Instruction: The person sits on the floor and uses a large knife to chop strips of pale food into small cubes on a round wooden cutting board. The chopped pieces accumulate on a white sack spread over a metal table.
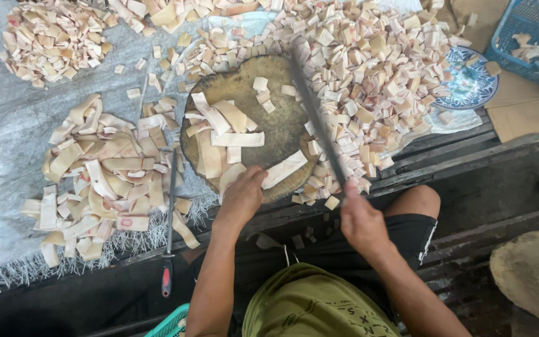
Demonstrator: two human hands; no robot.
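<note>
A round wooden chopping block (282, 122) lies before me with several long pale strips of pork skin (235, 134) on it. My left hand (241, 196) rests at the block's near edge, fingers on one strip (285, 168). My right hand (360, 221) grips the handle of a long dark knife (316, 118), whose blade reaches up and left over the block's right side. A few small cut squares (262, 93) sit on the block's far part.
A pile of uncut strips (104, 181) lies left of the block on grey sheeting. Heaps of cut squares (375, 68) spread right and behind. A red-handled sharpening rod (169, 218), a patterned plate (472, 84), a blue basket (531, 37) and a second wooden block (534, 274) lie around.
</note>
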